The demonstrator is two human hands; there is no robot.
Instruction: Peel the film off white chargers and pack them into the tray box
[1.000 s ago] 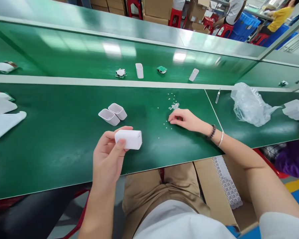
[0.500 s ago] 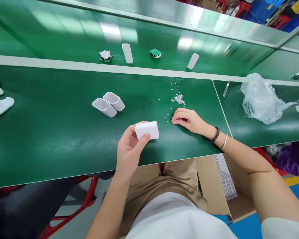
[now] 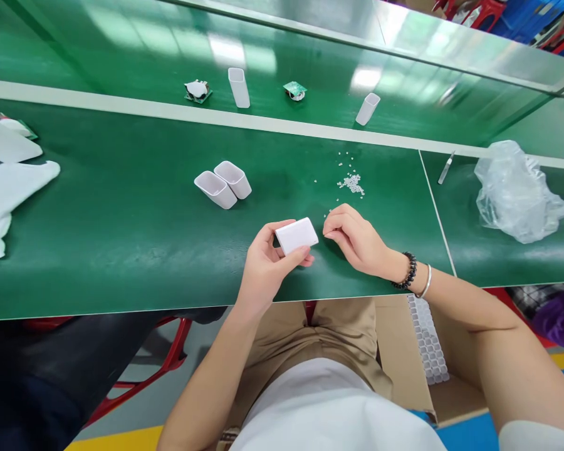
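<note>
A small white plastic case point(image 3: 297, 235) is gripped between the thumb and fingers of my left hand point(image 3: 267, 266), just above the green bench. Close to its right end, my right hand point(image 3: 357, 241) has its fingertips pinched together; whatever they hold, if anything, is too small or hidden to make out. Beyond that hand lies a small heap of tiny clear pieces point(image 3: 353, 183), with several strays around it. Two open white cases point(image 3: 222, 191) lean side by side to the left, their hollow ends facing up.
Along the back stand two white cases point(image 3: 239, 88) and two green circuit boards point(image 3: 294, 91) with white parts. At right are a pen-like tool point(image 3: 446, 168) and a clear plastic bag point(image 3: 519, 194). White cloth-like pieces point(image 3: 9, 188) lie far left. A cardboard box point(image 3: 399, 363) holds stacked cases below the bench edge.
My left hand has brought the white case right and turned it, closer to my right hand. My right hand stays pinched. The whole view has shifted slightly.
</note>
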